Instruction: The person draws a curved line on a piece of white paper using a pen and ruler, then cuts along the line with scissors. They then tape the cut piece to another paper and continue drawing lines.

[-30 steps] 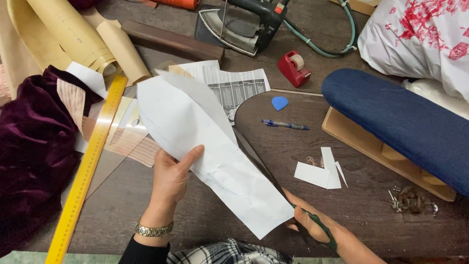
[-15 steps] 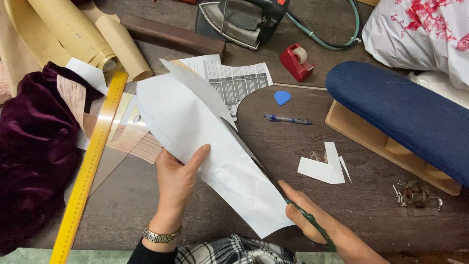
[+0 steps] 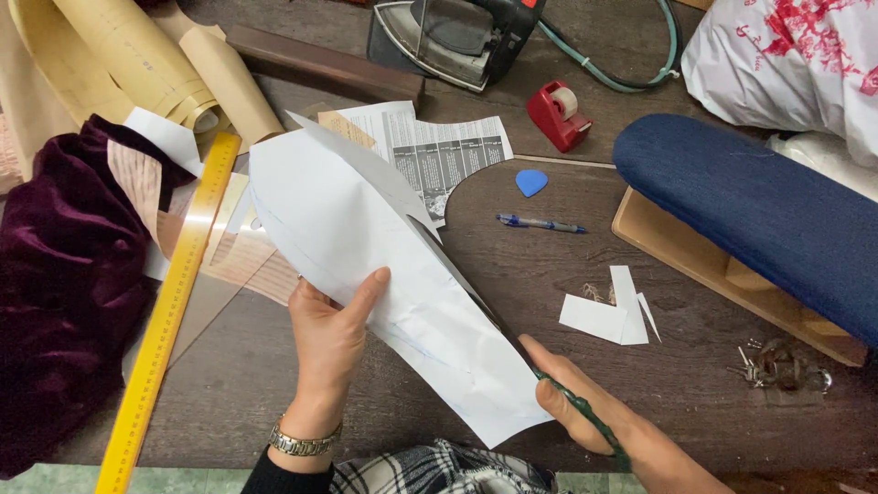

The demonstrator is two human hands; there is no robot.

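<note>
My left hand (image 3: pixel 329 334) grips a large white paper sheet (image 3: pixel 366 247) by its lower left edge, thumb on top, and holds it above the dark wooden table (image 3: pixel 457 402). My right hand (image 3: pixel 585 407) is closed on green-handled scissors (image 3: pixel 512 338). Their dark blades run up along the sheet's right edge, where a narrow strip (image 3: pixel 366 160) is peeling off the paper. A faint curved line is drawn on the sheet. A metal watch sits on my left wrist.
A yellow ruler (image 3: pixel 169 311), a clear set square and purple velvet cloth (image 3: pixel 55 274) lie left. Brown paper rolls (image 3: pixel 137 64), an iron (image 3: pixel 457 32), a red tape dispenser (image 3: pixel 558 114), a blue chalk piece (image 3: pixel 531 182), a pen (image 3: pixel 540 223), paper scraps (image 3: pixel 608 311) and a blue sleeve board (image 3: pixel 750 201) surround.
The scissors have advanced up the right edge of the sheet, and the cut strip has grown longer. My left hand has shifted a little higher on the paper.
</note>
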